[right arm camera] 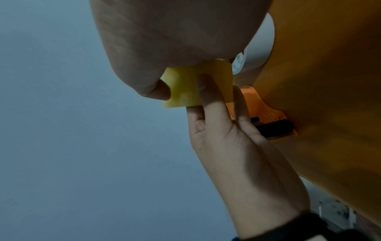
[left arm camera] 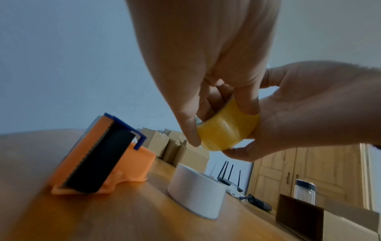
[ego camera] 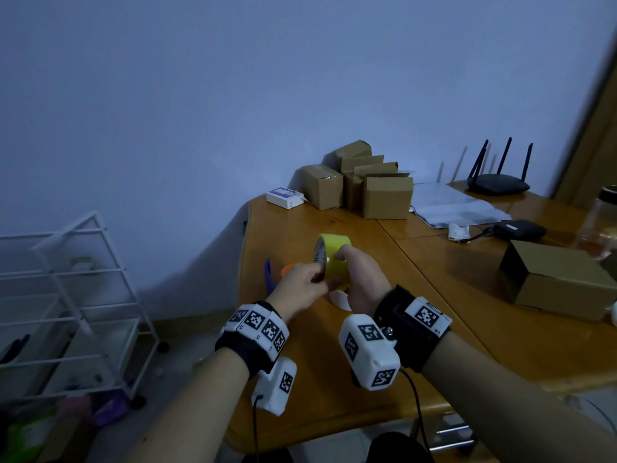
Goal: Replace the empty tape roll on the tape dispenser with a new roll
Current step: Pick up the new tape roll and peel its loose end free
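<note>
A yellow tape roll (ego camera: 334, 250) is held up over the wooden table (ego camera: 334, 379), between both hands. My left hand (ego camera: 317, 277) pinches its rim, thumb on the outer face (left arm camera: 226, 132) and fingers reaching into the core. My right hand (ego camera: 349, 272) grips it from the right, thumb on top and fingers underneath (right arm camera: 185, 84). The orange and blue tape dispenser (left arm camera: 98, 156) stands on the table left of the hands, mostly hidden behind my left hand in the head view (ego camera: 272, 272). A white roll (left arm camera: 198, 187) lies flat on the table under the hands.
Several cardboard boxes (ego camera: 367, 185) and a white device (ego camera: 283, 197) stand at the back of the table. A router (ego camera: 497, 185), papers, a black pouch, a brown box (ego camera: 561, 279) and a jar (ego camera: 601, 222) sit to the right. A white wire rack (ego camera: 66, 295) stands left of the table.
</note>
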